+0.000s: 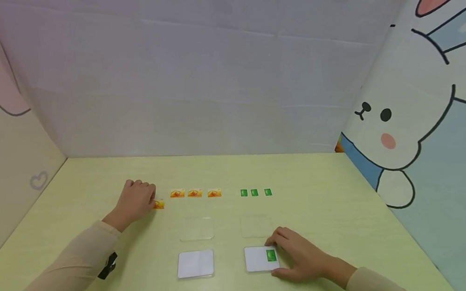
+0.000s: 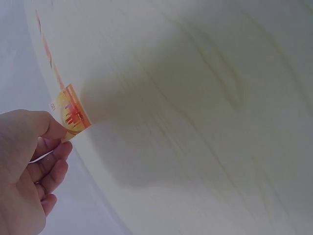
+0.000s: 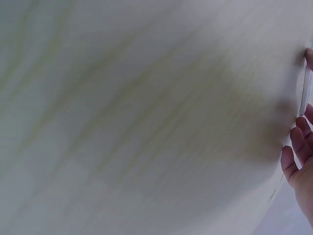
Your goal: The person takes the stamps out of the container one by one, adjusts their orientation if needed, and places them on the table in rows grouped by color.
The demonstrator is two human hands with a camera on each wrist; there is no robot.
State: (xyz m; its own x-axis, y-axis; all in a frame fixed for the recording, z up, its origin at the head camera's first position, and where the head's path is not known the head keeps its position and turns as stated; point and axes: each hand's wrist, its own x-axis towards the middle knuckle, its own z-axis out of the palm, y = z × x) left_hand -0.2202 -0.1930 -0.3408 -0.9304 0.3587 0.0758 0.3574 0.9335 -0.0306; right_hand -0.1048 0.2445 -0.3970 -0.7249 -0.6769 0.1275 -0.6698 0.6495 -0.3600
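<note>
My left hand (image 1: 136, 202) pinches a small orange-and-yellow stamp (image 2: 72, 111) between thumb and forefinger; its perforated edge shows in the left wrist view. In the head view that hand hides part of the stamp. My right hand (image 1: 300, 255) holds a flat white case (image 1: 254, 260) by its edges, thumb at the near right corner and fingertips at the far edge. One green stamp (image 1: 271, 255) lies on the right part of this case. In the right wrist view only the side of the case shows between thumb and fingers.
Three orange stamps (image 1: 195, 193) lie in a row at the back, with three green stamps (image 1: 254, 192) to their right. A second white case (image 1: 196, 264) lies left of the held one. Behind the cases lie two transparent covers, one left (image 1: 197, 229) and one right (image 1: 255, 226).
</note>
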